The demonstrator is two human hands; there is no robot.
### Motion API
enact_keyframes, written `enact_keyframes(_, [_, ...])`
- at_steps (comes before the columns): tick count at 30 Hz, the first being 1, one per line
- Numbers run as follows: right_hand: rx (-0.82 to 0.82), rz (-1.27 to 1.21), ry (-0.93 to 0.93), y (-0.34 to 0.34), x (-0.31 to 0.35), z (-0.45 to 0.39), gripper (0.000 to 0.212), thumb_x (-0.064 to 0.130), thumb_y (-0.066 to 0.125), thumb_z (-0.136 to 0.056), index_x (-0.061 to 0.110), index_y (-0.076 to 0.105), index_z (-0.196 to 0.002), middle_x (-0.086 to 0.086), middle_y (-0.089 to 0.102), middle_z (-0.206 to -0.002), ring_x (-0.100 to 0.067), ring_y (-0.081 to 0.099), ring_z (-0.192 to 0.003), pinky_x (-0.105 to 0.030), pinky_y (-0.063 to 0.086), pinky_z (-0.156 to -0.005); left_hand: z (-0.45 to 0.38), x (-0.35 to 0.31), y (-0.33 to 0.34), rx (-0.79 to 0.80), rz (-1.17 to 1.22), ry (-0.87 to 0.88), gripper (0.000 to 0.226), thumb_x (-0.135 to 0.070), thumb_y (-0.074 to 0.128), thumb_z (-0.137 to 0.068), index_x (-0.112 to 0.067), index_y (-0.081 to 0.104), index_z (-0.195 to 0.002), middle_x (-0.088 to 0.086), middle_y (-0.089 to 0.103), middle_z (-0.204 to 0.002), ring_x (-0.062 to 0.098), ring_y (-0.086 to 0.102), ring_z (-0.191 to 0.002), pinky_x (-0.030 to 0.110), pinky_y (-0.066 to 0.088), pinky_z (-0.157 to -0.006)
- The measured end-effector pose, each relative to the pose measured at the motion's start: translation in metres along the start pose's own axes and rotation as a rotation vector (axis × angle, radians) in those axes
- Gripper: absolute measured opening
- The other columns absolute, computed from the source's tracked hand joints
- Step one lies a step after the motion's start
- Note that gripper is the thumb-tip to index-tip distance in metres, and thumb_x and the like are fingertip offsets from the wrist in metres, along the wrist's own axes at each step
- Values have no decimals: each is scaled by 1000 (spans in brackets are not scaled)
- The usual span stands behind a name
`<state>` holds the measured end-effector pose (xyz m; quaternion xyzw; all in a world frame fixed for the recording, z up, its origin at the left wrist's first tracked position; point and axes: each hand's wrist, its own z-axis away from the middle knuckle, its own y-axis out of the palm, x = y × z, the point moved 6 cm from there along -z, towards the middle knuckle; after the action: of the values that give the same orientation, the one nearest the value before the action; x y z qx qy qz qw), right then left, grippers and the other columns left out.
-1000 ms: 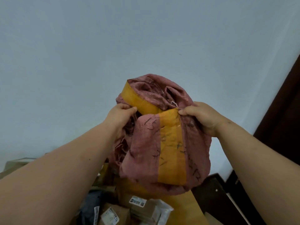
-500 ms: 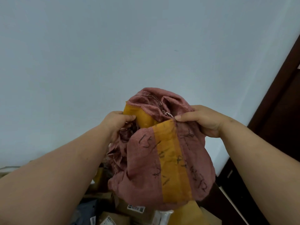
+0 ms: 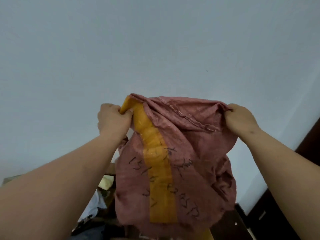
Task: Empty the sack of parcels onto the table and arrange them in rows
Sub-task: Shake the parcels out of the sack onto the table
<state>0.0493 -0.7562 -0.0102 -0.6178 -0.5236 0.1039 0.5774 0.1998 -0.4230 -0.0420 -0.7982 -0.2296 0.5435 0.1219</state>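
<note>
Sack [image 3: 181, 163] hangs between hands; left hand [image 3: 112, 118], right hand [image 3: 240, 118] grip top corners.

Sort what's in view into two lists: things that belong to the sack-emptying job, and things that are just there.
Part of the job:
- pink sack, held up
- left hand gripping its yellow-striped corner
- right hand gripping the other corner
- parcels heaped below

Just there:
- pale wall
- dark door frame

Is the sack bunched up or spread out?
Spread: the left hand and right hand grip the sack at opposite top corners.
</note>
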Motion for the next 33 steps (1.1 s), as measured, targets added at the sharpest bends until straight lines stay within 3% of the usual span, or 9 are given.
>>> enact_keyframes(6, [54, -330, 142, 4, 14, -14, 34, 5, 34, -92, 12, 63, -109, -16, 64, -109, -36, 61, -96, -42, 52, -79, -8, -26, 25, 322, 29, -251, 15, -10, 46, -84, -5, 52, -71, 15, 61, -67, 29, 56, -57, 30, 45, -53])
enact_keyframes(10, [417, -812, 179, 32, 49, 9, 30, 3, 47, -86, 24, 65, -97, -6, 65, -90, -24, 61, -74, -37, 54, -73, 24, -44, 51, 500, 335, -457, 30, -5, 35, -97, -1, 53, -74, 10, 59, -43, 21, 56, -45, 24, 44, -51])
enact_keyframes(14, [794, -859, 61, 60, 78, 34, 39, 22, 75, -79, 14, 67, -116, -12, 73, -106, -33, 69, -99, -43, 55, -89, 50, -78, 73, 684, 541, -417, 30, -21, 47, -102, 1, 66, -96, 11, 71, -66, 18, 68, -52, 22, 54, -46])
enact_keyframes(17, [473, -857, 136, 54, 69, 20, 20, 15, 70, -88, 10, 68, -107, -14, 73, -101, -33, 70, -94, -43, 58, -84, 59, -98, 80, 844, 670, -302, 33, -30, 56, -98, -5, 70, -113, 8, 73, -93, 18, 71, -80, 26, 59, -72])
enact_keyframes(20, [-50, -761, 183, 20, 41, -8, 5, 20, 58, -90, 24, 60, -92, -4, 70, -97, -28, 67, -95, -43, 54, -92, 36, -88, 68, 641, 603, -146, 30, -32, 65, -92, -18, 66, -120, -8, 69, -97, 4, 64, -82, 13, 49, -62])
enact_keyframes(24, [-412, -952, 18, -22, 40, -18, 8, 25, 52, -95, 30, 56, -89, 9, 65, -89, -17, 65, -90, -34, 54, -87, 32, -60, 71, 672, 391, -79, 77, -31, 77, -83, -26, 36, -149, -8, 57, -127, 1, 60, -92, 14, 48, -78])
enact_keyframes(27, [100, -934, -3, 16, 64, -17, 8, 24, 62, -95, 20, 68, -97, -1, 73, -91, -21, 69, -84, -37, 55, -87, 38, -52, 78, 604, 470, -10, 98, -30, 85, -76, -32, 23, -152, -12, 53, -128, -2, 56, -97, 11, 49, -78])
enact_keyframes(29, [461, -907, 92, 43, 69, 2, 15, 20, 63, -94, 12, 68, -106, -13, 73, -101, -30, 70, -88, -46, 55, -90, 30, -41, 76, 483, 411, 50, 123, -49, 91, -57, -36, 15, -154, -10, 40, -143, 7, 47, -125, 29, 47, -101])
enact_keyframes(33, [776, -1060, 190, 68, 66, 29, 34, 23, 58, -96, 3, 63, -123, -21, 66, -123, -37, 64, -112, -51, 50, -98, 28, -11, 85, 624, 279, 45, 141, -64, 94, -35, -49, 13, -150, -9, 25, -158, 17, 34, -142, 48, 37, -113])
